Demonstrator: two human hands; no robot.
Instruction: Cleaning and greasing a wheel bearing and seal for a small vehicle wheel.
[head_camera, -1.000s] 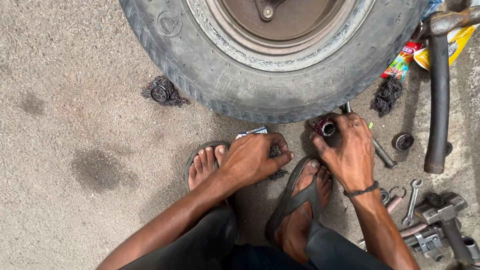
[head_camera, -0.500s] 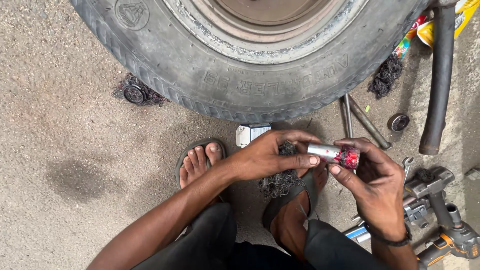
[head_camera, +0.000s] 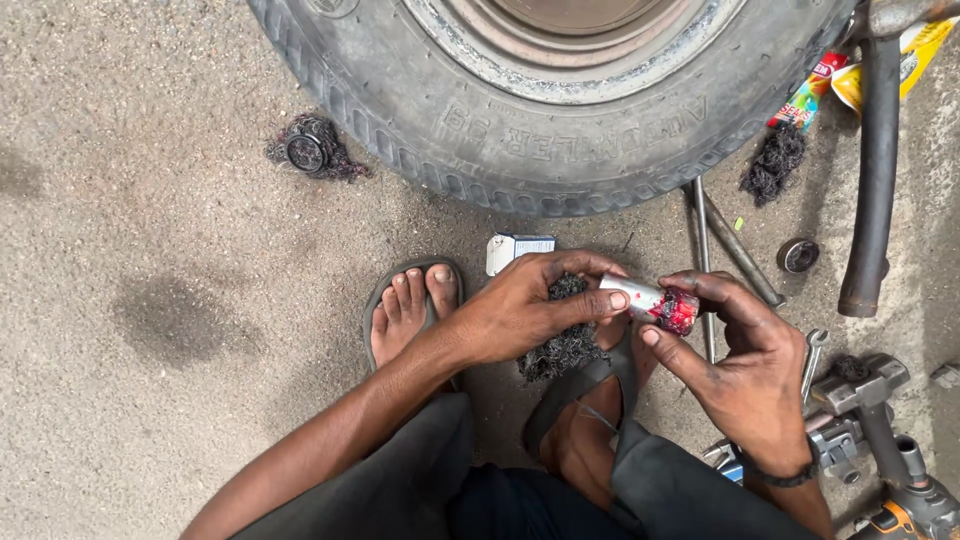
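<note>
- The left hand (head_camera: 520, 310) pinches a small silver tube (head_camera: 640, 297) between thumb and forefinger; its other fingers curl over a wad of dark wire wool (head_camera: 560, 345).
- The right hand (head_camera: 740, 370) grips the tube's red-smeared end (head_camera: 677, 311) with thumb and fingertips, closed around it.
- The tube lies almost level between the two hands, just above the right foot, at 6 o'clock from the tyre (head_camera: 560, 130).
- The wool sits under the left palm, touching the right sandal (head_camera: 575, 395).
- At 9 o'clock from the hands, the left foot (head_camera: 410, 305) rests in a dark sandal; a small white box (head_camera: 518, 248) lies at 12 o'clock, close to the tyre's tread.
- At 3 o'clock lie two thin metal rods (head_camera: 730, 245), a round cap (head_camera: 798, 256) and a spanner (head_camera: 812, 358); grey metal tools (head_camera: 860, 410) crowd 4 o'clock.
- A thick dark pipe (head_camera: 872, 170) runs upright at 2 o'clock, with a colourful wrapper (head_camera: 805, 95) and another wool clump (head_camera: 772, 165) beside it.
- At 10 o'clock, well apart, a round black piece rests on more wool (head_camera: 310, 152).
- The ground (head_camera: 150, 250) is rough grey concrete, gritty, with dark oil stains at 9 o'clock.
- The tyre is worn, dusty rubber with a ribbed edge, around a rusty rim.
</note>
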